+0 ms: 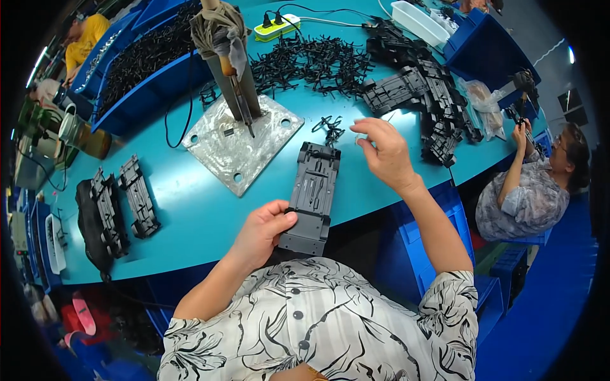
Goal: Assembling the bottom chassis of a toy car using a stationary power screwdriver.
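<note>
My left hand (pixel 264 232) grips a black plastic toy-car chassis (pixel 313 184) by its near end, thumb on top, moulded underside facing up. It is held at the table's front edge. My right hand (pixel 386 152) is raised to the right of the chassis's far end, apart from it. Its thumb and fingertips are brought together in a pinch, and whatever may be between them is too small to make out. A few loose black branched plastic parts (pixel 328 130) lie on the table just beyond the chassis.
A metal base plate (pixel 270 143) carries a post with a soldering-iron-like tool (pixel 240 105). Black branched parts (pixel 311 60) are heaped behind. More chassis are stacked right (pixel 438 95) and two lie left (pixel 136 197). A blue bin (pixel 152 86) stands far left; a co-worker (pixel 530 184) sits right.
</note>
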Demonstrator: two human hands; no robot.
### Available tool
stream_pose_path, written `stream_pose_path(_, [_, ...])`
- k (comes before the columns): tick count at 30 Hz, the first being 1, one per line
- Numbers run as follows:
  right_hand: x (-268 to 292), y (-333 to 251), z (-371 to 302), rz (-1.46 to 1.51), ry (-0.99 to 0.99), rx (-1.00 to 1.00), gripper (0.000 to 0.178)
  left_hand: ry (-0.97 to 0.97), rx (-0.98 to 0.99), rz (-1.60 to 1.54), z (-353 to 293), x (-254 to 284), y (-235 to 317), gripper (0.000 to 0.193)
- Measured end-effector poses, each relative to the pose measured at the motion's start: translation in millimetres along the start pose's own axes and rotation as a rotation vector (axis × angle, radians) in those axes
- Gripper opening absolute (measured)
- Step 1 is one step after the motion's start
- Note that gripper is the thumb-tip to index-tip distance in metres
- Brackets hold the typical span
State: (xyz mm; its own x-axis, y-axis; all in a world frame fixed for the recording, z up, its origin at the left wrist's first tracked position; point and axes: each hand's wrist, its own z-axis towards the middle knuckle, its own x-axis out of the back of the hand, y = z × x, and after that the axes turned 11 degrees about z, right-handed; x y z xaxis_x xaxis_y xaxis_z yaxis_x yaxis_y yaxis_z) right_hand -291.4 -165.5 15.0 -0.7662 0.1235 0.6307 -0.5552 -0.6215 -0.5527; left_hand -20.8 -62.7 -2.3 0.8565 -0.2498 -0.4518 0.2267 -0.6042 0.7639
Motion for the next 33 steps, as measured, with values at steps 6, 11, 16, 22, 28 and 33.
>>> stream_pose_path(6, [-13,-12,31,-0.065,-0.207,0.19,0.043,-0.01,-0.01,-0.003,-2,3,-2,0.02])
stream_pose_path(11, [-13,1,43,-0.155,-0.374,0.126,0.022,-0.018,-0.034,-0.008,-1,3,-2,0.021])
stream_pose_path(16, [-2,11,43,-0.137,-0.362,0.049,0.019,-0.031,-0.045,-0.019,-1,5,-2,0.021])
stream_pose_path(22, [-5,21,35,0.094,0.103,0.063,0.018,-0.027,-0.028,-0.003,1,4,-1,0.021])
stream_pose_path(28, [-2,4,23,0.121,0.067,0.036,0.015,-0.015,-0.019,0.006,0,3,-3,0.021])
stream_pose_path(33, [-8,-68,-11,0.208,0.046,-0.098,0.014,0.048,-0.042,-0.027,-1,0,-4,0.016])
